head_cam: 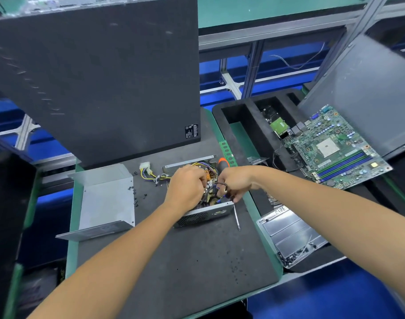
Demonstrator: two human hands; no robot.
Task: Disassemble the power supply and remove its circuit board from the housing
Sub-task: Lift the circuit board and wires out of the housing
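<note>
both hands' fingers curled on wires inside housing (203, 214); left hand (185, 187), right hand (235, 181).

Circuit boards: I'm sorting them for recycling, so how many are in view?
3, maybe more hidden. One sits in the open housing under both hands, a motherboard lies at right, and a small green board sits in the black tray.

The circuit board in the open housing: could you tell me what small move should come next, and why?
Probably ease the circuit board upward a little. Both hands, left hand and right hand, are already inside the housing, its cover lies aside, and loose screws suggest it is unfastened.
</note>
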